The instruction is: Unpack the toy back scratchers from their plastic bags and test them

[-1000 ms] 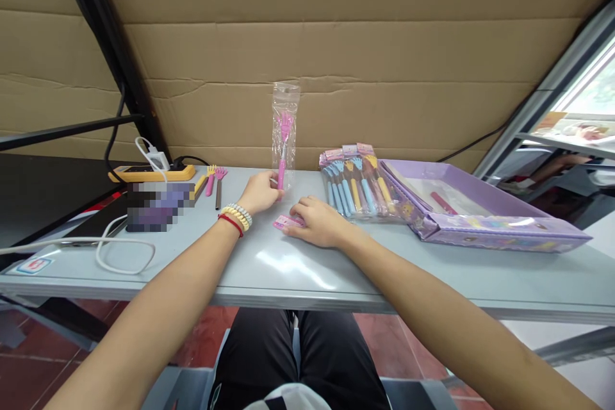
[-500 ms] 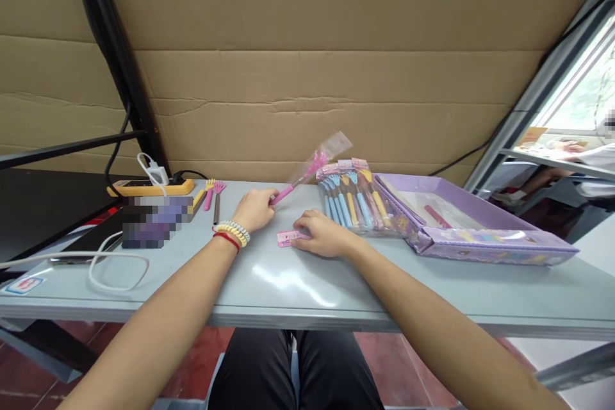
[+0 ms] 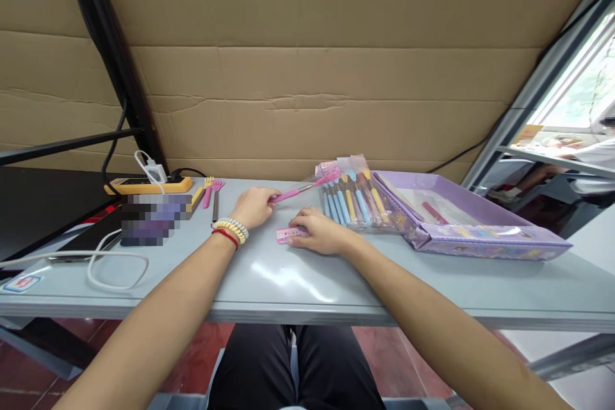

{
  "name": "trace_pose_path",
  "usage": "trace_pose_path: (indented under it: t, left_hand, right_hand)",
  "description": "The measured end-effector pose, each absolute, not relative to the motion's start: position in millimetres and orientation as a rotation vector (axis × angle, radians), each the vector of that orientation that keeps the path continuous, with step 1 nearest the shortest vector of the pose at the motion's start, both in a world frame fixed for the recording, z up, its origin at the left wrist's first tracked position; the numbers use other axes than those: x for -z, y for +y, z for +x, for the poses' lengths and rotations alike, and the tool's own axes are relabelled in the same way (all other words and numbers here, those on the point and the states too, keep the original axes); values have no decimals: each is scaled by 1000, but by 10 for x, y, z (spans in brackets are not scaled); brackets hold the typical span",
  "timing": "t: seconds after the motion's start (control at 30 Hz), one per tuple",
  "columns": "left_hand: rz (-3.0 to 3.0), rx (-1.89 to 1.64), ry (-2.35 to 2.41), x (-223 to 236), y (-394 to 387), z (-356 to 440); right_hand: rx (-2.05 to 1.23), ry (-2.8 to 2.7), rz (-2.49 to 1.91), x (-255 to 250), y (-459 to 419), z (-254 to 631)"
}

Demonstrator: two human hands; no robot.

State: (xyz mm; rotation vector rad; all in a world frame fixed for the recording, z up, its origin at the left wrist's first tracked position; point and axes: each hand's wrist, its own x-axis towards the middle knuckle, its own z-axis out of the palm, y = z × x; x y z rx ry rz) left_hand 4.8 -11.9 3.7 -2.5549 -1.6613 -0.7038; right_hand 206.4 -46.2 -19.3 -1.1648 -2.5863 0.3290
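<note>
My left hand [image 3: 254, 206] is closed round the handle end of a pink back scratcher [image 3: 288, 195] with a hand-shaped head and a metal shaft, partly inside a clear sleeve. Its head points right, over the edge of a row of bagged back scratchers [image 3: 353, 198] with blue and yellow handles. My right hand [image 3: 319, 231], fingers curled, holds a small pink printed card [image 3: 287, 235] at the tabletop. Left of my left hand lie a loose back scratcher with a pink head and dark shaft [image 3: 216, 198] and one with a yellow head and pink handle [image 3: 207, 192].
A purple open box [image 3: 485, 246] with a red stick [image 3: 435, 213] inside stands on the right. At left are a yellow power strip [image 3: 148, 186], a white cable [image 3: 115, 254] and a blurred-out object [image 3: 156, 221]. Cardboard [image 3: 307, 77] walls off the back.
The back scratcher's head has swung down and to the right, so it now lies lower over the bagged row. My right hand stays on the pink card, more of which shows.
</note>
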Motion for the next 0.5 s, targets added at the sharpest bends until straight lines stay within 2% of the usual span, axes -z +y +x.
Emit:
trace_pose_path:
  t: [0.5]
  left_hand:
    - [-2462, 904, -1765, -76, -116, 75]
  right_hand:
    - [-390, -2579, -1251, 144, -494, 2019]
